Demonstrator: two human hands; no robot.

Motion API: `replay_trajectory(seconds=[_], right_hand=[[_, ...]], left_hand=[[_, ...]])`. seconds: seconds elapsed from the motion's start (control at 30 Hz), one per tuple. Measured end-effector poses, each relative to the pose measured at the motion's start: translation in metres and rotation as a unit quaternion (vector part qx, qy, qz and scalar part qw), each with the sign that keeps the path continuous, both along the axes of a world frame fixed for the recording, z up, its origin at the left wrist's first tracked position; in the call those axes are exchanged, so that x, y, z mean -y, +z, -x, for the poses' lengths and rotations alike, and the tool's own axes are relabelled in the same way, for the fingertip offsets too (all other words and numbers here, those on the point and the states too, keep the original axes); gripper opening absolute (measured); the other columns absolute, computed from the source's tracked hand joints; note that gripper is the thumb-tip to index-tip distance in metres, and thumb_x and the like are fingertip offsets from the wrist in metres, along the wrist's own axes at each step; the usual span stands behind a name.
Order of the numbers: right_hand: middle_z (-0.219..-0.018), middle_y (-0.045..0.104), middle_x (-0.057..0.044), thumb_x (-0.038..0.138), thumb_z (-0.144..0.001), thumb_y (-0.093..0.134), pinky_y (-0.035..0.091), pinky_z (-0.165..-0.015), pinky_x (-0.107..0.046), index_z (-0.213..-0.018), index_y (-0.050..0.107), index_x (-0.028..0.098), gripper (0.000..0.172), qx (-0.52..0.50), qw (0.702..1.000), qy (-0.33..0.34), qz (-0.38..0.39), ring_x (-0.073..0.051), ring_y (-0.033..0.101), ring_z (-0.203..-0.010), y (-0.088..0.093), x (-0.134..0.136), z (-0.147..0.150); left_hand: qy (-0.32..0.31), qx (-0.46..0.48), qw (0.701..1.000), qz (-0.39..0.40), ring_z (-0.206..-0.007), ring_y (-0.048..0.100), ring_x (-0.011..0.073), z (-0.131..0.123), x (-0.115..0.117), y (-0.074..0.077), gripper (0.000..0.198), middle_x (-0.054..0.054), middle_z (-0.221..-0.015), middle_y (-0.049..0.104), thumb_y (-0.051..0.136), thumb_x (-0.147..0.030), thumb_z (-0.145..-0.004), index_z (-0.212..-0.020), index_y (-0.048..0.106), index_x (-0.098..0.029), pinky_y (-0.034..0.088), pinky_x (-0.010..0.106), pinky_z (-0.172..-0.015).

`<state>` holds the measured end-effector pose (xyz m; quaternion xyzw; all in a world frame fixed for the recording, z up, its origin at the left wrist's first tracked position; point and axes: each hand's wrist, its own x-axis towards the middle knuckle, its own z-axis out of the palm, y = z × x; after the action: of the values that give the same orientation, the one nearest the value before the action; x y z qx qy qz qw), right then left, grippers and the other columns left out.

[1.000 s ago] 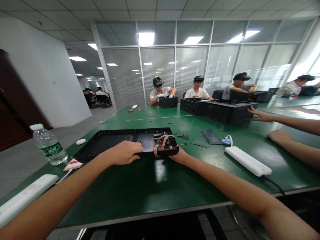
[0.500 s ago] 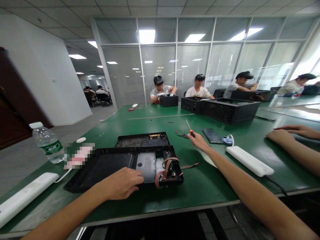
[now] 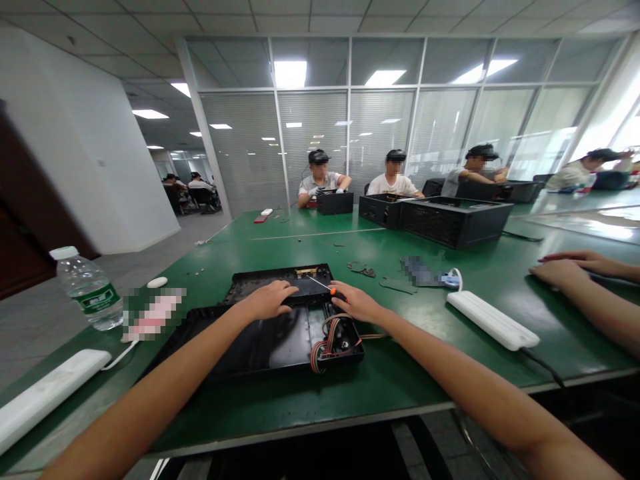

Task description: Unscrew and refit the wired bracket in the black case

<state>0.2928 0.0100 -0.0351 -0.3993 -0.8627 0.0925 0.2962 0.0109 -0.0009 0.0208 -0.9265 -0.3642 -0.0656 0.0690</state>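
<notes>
In the head view my right hand [image 3: 356, 303] grips an orange-and-black screwdriver [image 3: 333, 293]. Its thin shaft points left over the rear black panel [image 3: 245, 284], close to a brass-coloured strip [image 3: 306, 272]. My left hand [image 3: 269, 301] hovers at or rests on the panels' adjoining edges, fingers apart with nothing in them; contact is hard to make out. Nearer to me lies a shallow black casing [image 3: 200, 333], partly covered by my left forearm. Striped ribbon wires [image 3: 320, 353] curl at the casing's right end.
A water bottle [image 3: 90, 293] and a white power strip [image 3: 55, 383] stand at the left. Another power strip [image 3: 493, 320] lies at the right, near a person's hands [image 3: 565, 270]. Bent dark wires [image 3: 361, 269] lie beyond the casing. Black computer cases [image 3: 455, 221] stand farther back.
My right hand has swung left with the screwdriver, from the bare table to the rear panel. My left hand has moved forward from the casing's front edge, and its fingers have spread.
</notes>
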Motion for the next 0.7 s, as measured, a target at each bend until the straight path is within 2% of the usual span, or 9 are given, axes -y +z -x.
replay_trajectory(seconds=[0.1,0.2,0.3,0.37,0.47,0.57,0.7], right_hand=[[-0.114,0.058,-0.009,0.03,-0.085,0.044,0.04,-0.088,-0.034,-0.114,0.053,0.017,0.033,0.021,0.999,-0.006,0.032,-0.021,0.054,-0.103,0.006,-0.003,0.0],[-0.103,0.063,-0.009,0.03,-0.086,0.043,0.041,-0.083,-0.031,-0.106,0.057,0.016,0.029,0.026,0.998,-0.018,0.048,-0.02,0.057,-0.094,0.007,-0.001,0.003],[-0.105,0.061,-0.011,0.031,-0.085,0.043,0.04,-0.084,-0.031,-0.106,0.057,0.015,0.029,0.037,0.999,-0.024,0.029,-0.021,0.056,-0.096,0.004,0.006,0.009],[-0.106,0.061,-0.011,0.032,-0.085,0.044,0.039,-0.084,-0.031,-0.106,0.057,0.014,0.03,0.051,0.998,-0.02,0.022,-0.021,0.056,-0.096,0.002,0.009,0.012],[-0.106,0.061,-0.011,0.032,-0.086,0.043,0.039,-0.084,-0.03,-0.105,0.057,0.015,0.03,0.055,0.998,-0.013,0.021,-0.02,0.056,-0.097,0.001,0.011,0.014],[-0.103,0.062,-0.01,0.032,-0.086,0.042,0.039,-0.082,-0.029,-0.104,0.057,0.015,0.028,0.044,0.999,-0.006,0.024,-0.02,0.056,-0.096,0.003,0.01,0.013],[-0.1,0.063,-0.009,0.033,-0.087,0.041,0.039,-0.08,-0.028,-0.103,0.057,0.015,0.029,0.033,0.999,0.007,0.034,-0.019,0.057,-0.092,0.005,0.01,0.01]], left_hand=[[-0.029,0.004,0.998,0.058,-0.107,0.05,0.0198,0.004,-0.025,-0.02,0.045,0.009,-0.121,0.051,0.051,-0.032,-0.084,-0.126,0.041,-0.02,0.037,0.03,-0.091],[-0.035,0.032,0.997,0.062,-0.109,0.049,0.0192,0.013,-0.025,-0.03,0.046,0.008,-0.124,0.05,0.046,-0.032,-0.087,-0.13,0.035,-0.022,0.037,0.03,-0.093],[-0.035,0.041,0.997,0.058,-0.105,0.052,0.019,0.019,-0.014,-0.027,0.049,0.008,-0.119,0.053,0.048,-0.033,-0.085,-0.131,0.034,-0.023,0.038,0.03,-0.091],[-0.045,0.04,0.997,0.052,-0.101,0.052,0.0183,0.021,-0.007,-0.022,0.041,0.007,-0.113,0.055,0.049,-0.031,-0.085,-0.125,0.042,-0.022,0.039,0.03,-0.09],[-0.072,0.027,0.997,0.027,-0.099,0.052,0.0167,0.02,-0.001,-0.019,0.023,0.006,-0.11,0.053,0.043,-0.027,-0.088,-0.106,0.057,-0.021,0.039,0.027,-0.088],[-0.079,0.007,0.997,-0.013,-0.097,0.051,0.0166,0.017,0.0,-0.024,0.023,0.006,-0.108,0.052,0.04,-0.025,-0.089,-0.094,0.062,-0.021,0.04,0.027,-0.087],[-0.088,-0.003,0.993,-0.08,-0.097,0.05,0.0185,0.016,-0.003,-0.033,0.022,0.009,-0.107,0.053,0.039,-0.024,-0.09,-0.092,0.06,-0.017,0.04,0.032,-0.086]])
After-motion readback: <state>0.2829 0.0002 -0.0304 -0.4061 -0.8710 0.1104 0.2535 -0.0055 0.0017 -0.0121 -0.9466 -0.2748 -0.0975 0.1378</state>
